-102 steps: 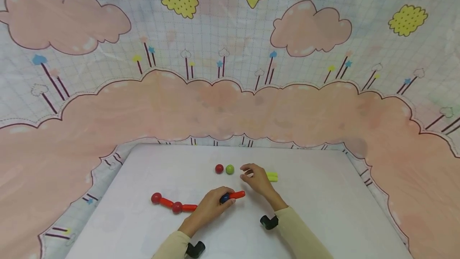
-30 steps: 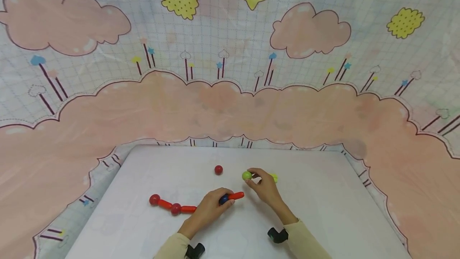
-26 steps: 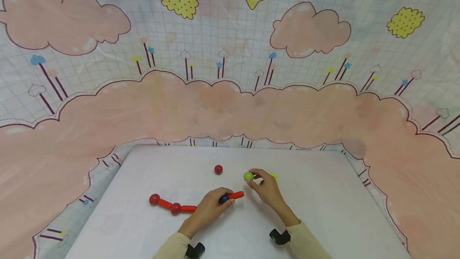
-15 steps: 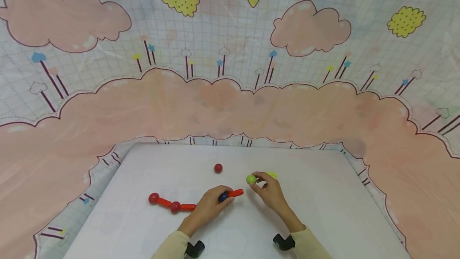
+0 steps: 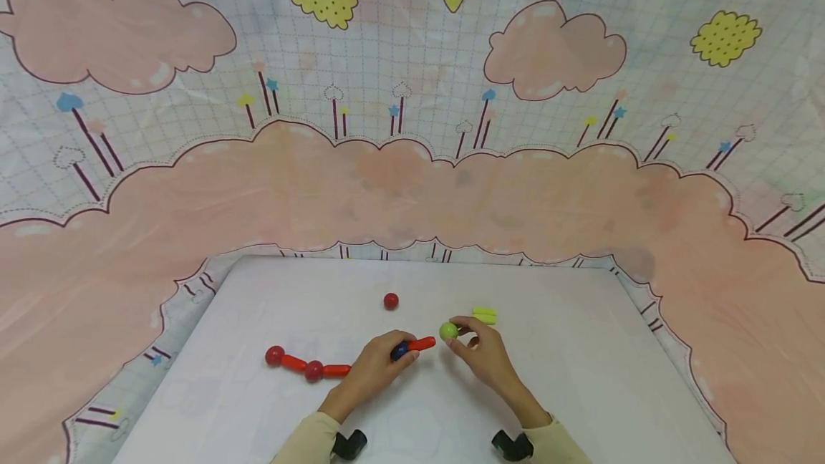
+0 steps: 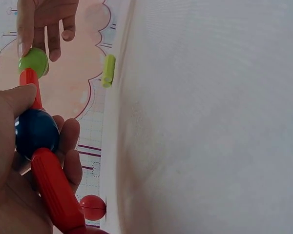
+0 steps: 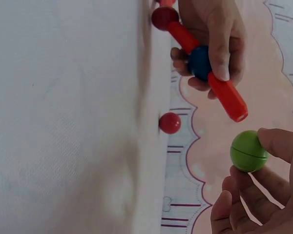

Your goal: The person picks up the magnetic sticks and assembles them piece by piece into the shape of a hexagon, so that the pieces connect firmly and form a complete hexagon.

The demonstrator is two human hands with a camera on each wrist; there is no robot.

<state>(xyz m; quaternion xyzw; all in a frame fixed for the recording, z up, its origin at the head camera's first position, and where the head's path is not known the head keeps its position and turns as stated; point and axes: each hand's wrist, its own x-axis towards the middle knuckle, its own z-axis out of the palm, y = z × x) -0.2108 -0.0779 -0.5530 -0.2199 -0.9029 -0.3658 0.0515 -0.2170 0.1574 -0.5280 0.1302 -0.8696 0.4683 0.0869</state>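
My left hand [image 5: 374, 364] grips a chain of red rods and balls around its dark blue ball [image 7: 200, 63]. A red rod [image 5: 422, 343] sticks out of that ball toward the right hand. The chain's other end trails left, with red balls [image 5: 314, 371] joined by red rods [image 5: 293, 363]; the hand hides part of it. My right hand [image 5: 486, 356] pinches a green ball [image 7: 249, 151] between thumb and fingers. In the right wrist view a small gap separates the green ball from the rod's free end.
A loose red ball [image 5: 390, 301] sits farther back on the white table [image 5: 612, 364]. Yellow-green rods [image 5: 484, 315] lie side by side behind the right hand. A patterned cloth [image 5: 412, 185] stands behind the table.
The right hand has picked up the green ball from beside the red one and brought it nearer, close to the red rod's end. The left hand has stayed almost still.
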